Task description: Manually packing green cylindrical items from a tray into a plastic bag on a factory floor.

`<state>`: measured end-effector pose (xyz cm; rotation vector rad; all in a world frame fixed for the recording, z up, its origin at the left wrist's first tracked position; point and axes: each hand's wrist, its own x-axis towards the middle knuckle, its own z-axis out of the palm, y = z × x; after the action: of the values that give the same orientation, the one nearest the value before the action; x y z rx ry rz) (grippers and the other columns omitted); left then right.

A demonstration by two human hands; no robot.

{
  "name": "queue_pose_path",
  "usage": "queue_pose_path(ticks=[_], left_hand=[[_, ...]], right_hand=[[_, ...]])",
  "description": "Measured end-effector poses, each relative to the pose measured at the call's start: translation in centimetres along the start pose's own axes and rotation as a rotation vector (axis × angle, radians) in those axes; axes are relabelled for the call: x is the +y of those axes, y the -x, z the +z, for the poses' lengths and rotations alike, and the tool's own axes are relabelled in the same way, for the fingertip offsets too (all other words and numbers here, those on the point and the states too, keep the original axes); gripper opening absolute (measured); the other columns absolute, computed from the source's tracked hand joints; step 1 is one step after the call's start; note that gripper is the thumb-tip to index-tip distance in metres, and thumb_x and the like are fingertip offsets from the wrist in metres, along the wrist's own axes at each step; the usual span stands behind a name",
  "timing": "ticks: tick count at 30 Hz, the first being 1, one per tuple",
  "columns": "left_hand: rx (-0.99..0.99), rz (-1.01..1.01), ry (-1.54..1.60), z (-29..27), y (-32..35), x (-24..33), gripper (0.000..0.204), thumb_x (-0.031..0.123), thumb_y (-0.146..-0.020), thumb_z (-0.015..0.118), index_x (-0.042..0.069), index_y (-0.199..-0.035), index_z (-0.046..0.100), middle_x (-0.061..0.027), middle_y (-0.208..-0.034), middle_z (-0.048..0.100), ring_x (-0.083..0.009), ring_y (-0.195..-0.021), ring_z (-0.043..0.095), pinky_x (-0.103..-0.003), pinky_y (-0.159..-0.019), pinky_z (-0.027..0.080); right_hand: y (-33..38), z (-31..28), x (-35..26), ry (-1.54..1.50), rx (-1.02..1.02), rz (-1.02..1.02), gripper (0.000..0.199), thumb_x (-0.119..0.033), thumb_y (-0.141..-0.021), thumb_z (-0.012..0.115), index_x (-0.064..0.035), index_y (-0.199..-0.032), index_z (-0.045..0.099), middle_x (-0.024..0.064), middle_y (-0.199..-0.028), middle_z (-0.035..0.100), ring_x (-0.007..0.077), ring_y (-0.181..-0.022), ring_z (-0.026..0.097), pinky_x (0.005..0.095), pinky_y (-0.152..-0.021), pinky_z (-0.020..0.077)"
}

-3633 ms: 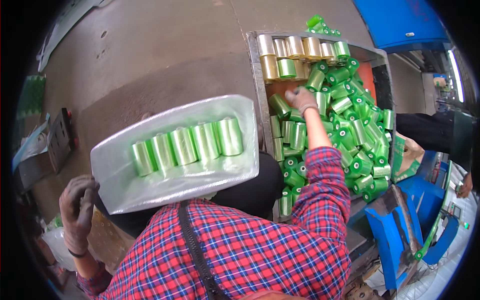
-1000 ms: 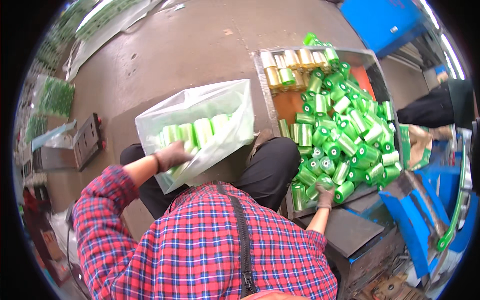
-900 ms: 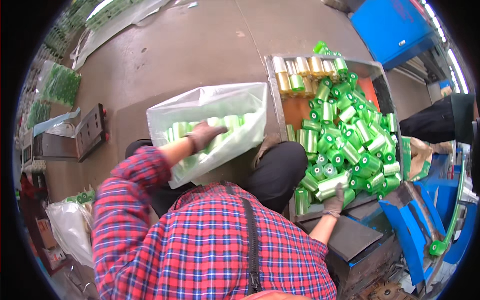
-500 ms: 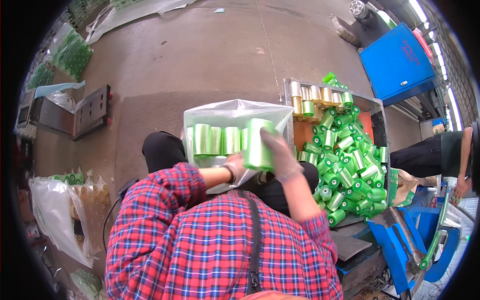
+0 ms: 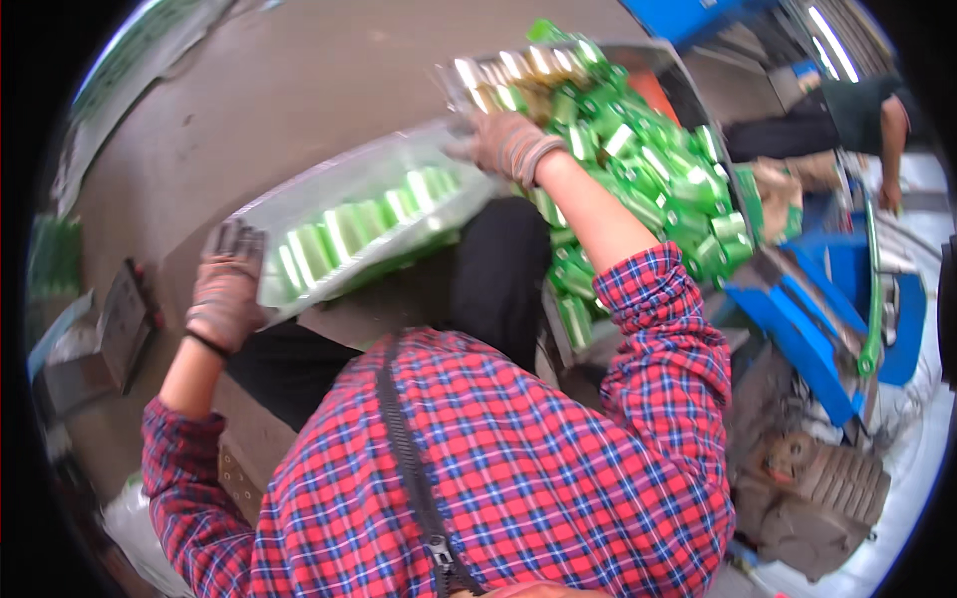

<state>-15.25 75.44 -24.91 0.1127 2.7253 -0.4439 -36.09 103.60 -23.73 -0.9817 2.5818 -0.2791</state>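
A clear plastic bag [image 5: 371,177] with a row of green rolls [image 5: 344,227] inside lies stretched across my lap. My left hand [image 5: 225,286], in a grey glove, grips the bag's left end. My right hand [image 5: 508,145], also gloved, holds the bag's right end next to the bin. A metal bin [image 5: 690,88] at my right is heaped with several green rolls [image 5: 653,169], with a few gold ones along its far edge.
Another person [image 5: 847,110] in dark clothes bends over at the far right. Blue machine parts [image 5: 812,309] and a rusty motor [image 5: 822,488] stand at my right. A dark metal block [image 5: 120,319] and bags of green rolls [image 5: 55,259] lie on the concrete floor at left.
My right hand went from the bin to the bag with a roll. Both hands have since spread to the bag's two ends, and the bag now lies tilted across my lap.
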Motion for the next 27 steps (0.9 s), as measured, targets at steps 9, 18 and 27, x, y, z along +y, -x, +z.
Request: queue_pose_path(ticks=[9, 18, 27], left_hand=[[-0.207, 0.176, 0.445, -2.4, -3.8, 1.6, 0.041, 0.017, -0.075, 0.056, 0.002, -0.112, 0.049, -0.018, -0.114, 0.051, -0.0331, -0.113, 0.043, -0.04, -0.094, 0.035], [-0.05, -0.05, 0.306, 5.0, -12.0, 9.5, 0.115, 0.035, -0.048, 0.078, 0.006, -0.138, 0.013, -0.0256, -0.133, 0.027, -0.0384, -0.121, 0.033, -0.043, -0.101, 0.028], [0.055, -0.031, 0.58, 6.7, -10.7, 8.7, 0.111, 0.037, -0.048, 0.077, 0.008, -0.138, 0.019, -0.0278, -0.135, 0.021, -0.0416, -0.126, 0.021, -0.045, -0.104, 0.022]], right_hand=[[15.3, 22.7, 23.0, -0.049, -0.306, 0.741, 0.044, -0.031, -0.074, 0.058, -0.0073, -0.111, 0.055, 0.0153, -0.111, 0.057, 0.0308, -0.102, 0.055, 0.0381, -0.088, 0.0433], [13.5, 31.9, 23.3, 0.281, -0.251, 0.802, 0.021, -0.015, -0.083, 0.047, -0.0089, -0.1, 0.058, 0.0089, -0.097, 0.061, 0.024, -0.089, 0.06, 0.037, -0.068, 0.0476], [24.9, 24.7, 22.0, -1.183, 0.926, 1.069, 0.06, -0.034, -0.07, 0.068, -0.0006, -0.116, 0.047, 0.0123, -0.11, 0.053, 0.0243, -0.093, 0.052, 0.0342, -0.08, 0.0437]])
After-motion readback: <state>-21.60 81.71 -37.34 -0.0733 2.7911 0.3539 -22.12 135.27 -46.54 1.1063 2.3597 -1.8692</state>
